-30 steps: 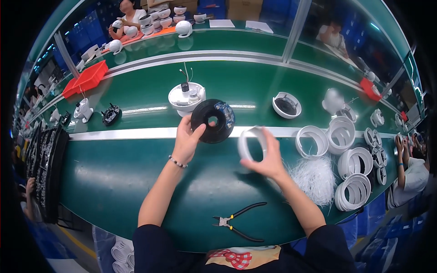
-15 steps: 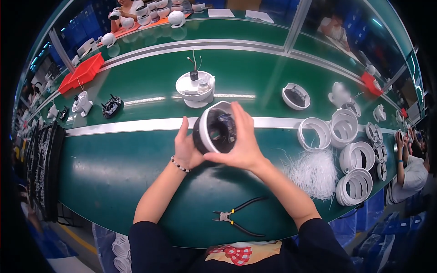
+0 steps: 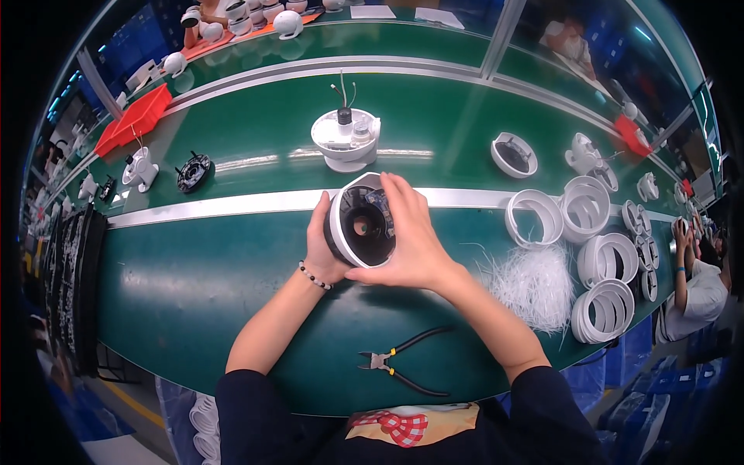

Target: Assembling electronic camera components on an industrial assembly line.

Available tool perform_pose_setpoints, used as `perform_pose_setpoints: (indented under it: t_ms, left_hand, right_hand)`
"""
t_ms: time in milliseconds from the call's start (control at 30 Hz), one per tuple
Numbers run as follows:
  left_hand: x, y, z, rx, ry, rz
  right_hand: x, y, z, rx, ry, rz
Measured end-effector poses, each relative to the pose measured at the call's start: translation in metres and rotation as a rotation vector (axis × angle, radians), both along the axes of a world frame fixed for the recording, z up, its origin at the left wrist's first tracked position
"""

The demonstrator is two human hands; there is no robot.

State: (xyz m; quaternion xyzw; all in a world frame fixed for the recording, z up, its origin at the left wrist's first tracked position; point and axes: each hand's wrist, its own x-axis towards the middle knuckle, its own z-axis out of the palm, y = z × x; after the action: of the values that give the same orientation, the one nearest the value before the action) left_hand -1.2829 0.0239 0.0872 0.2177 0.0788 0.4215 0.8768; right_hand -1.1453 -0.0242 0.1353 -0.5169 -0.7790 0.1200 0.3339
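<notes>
Here, both hands clamp round black housing [image 3: 363, 226] with white ring above green counter [image 3: 194, 287]: left hand [image 3: 319, 246] cups rear for support, right hand [image 3: 411, 232] presses front rim. Pliers [image 3: 403, 363] lie below grip; white rings [image 3: 603, 310] right.

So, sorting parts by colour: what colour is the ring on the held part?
White ring around a black part, head view.

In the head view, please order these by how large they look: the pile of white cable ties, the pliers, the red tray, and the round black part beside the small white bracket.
1. Pile of white cable ties
2. Pliers and red tray: look similar, unsure
3. Round black part
</notes>
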Motion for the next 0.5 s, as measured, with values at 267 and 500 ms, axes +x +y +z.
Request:
perform_pose_setpoints:
  t_ms: [267, 500]
  left_hand:
    - [-0.015, 0.002, 0.007, 0.005, 0.036, 0.044]
    - [-0.027, 0.004, 0.002, -0.017, 0.009, 0.044]
  right_hand:
    - [-0.018, 0.004, -0.002, 0.031, 0.052, -0.023]
    - [-0.04, 0.004, -0.002, 0.07, -0.066, -0.058]
